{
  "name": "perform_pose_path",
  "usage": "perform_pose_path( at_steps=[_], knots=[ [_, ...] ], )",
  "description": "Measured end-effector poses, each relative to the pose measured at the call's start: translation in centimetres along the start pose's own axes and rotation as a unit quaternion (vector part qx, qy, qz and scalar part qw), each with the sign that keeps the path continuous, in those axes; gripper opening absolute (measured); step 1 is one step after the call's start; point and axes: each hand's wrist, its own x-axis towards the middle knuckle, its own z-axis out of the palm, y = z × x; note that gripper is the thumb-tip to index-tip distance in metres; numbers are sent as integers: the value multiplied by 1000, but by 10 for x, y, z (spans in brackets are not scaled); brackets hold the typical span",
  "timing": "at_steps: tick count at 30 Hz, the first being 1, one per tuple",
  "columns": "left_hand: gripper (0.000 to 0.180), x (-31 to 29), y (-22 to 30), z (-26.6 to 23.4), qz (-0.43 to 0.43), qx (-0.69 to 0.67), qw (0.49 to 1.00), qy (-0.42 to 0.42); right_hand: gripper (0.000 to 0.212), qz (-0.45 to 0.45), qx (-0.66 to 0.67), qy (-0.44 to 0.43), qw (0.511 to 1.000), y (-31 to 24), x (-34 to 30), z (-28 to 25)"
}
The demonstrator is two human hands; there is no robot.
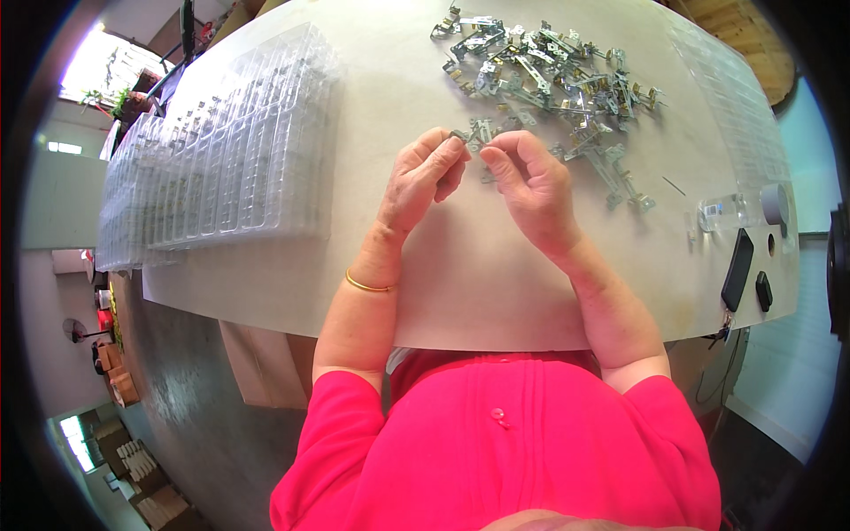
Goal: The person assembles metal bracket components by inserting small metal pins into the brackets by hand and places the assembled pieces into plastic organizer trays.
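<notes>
My left hand (427,173), a gold bangle on its wrist, pinches a small silvery metal bracket (479,133) between thumb and finger. On the bracket's other side, my right hand (533,181) closes thumb and forefinger at its edge. Fingertips partly cover the piece, so its exact shape is hard to make out. Just beyond both hands lies a loose heap of similar metal brackets (536,71), some with brass-coloured parts. Several of them trail down to the right of my right hand.
Stacked clear plastic trays (257,168) with rows of small compartments stand on the table's left. More clear trays (735,106) lie at the far right. Near the right edge are a clear jar (722,213), a black phone (737,270), a small black object (763,291) and a thin rod (674,186).
</notes>
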Motion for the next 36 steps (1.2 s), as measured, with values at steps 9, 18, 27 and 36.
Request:
perform_pose_path(
  at_steps=[9,18,27,36],
  knots=[
    [27,1,0,0,-4,12,1000,-6,11,8,3,-1,1000,0,1,-1],
    [24,-2,0,5,0,67,998,-2,13,6,28,13,999,-2,0,1],
    [22,0,-11,3,116,183,976,8,10,-14,-23,-7,1000,-2,0,0],
    [20,-1,-9,8,206,354,912,-16,4,-145,-106,49,982,-2,7,-5]
  ],
)
